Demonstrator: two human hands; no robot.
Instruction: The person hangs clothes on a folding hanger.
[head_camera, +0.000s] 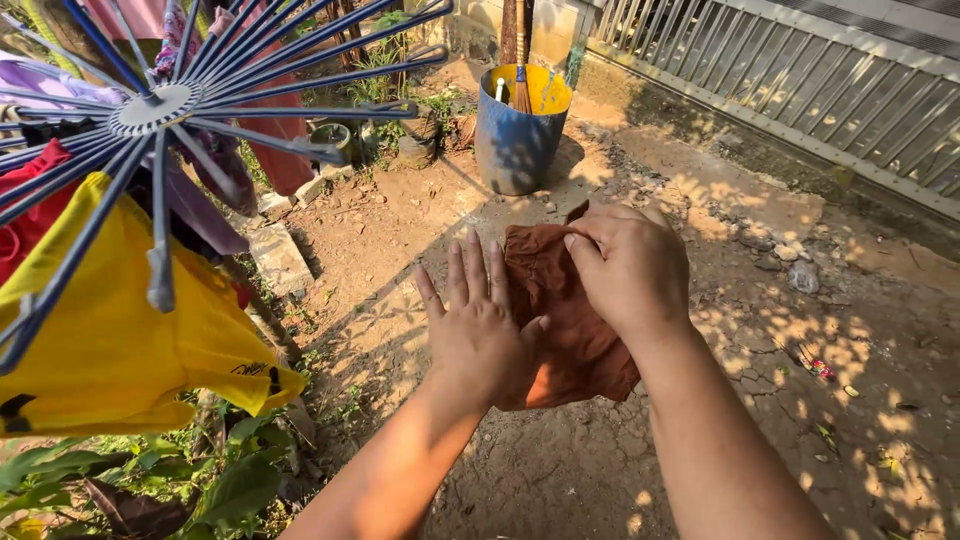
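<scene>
Clearly crumpled, the rust-brown cloth (570, 330) hangs between both hands.

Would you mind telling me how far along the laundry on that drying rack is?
Done: a yellow shirt and a red garment already hang on the blue spoked drying rack. In hand: the right hand pinches a brown cloth while the left hand lies flat against it. Left: the brown cloth is not yet on the rack.
</scene>
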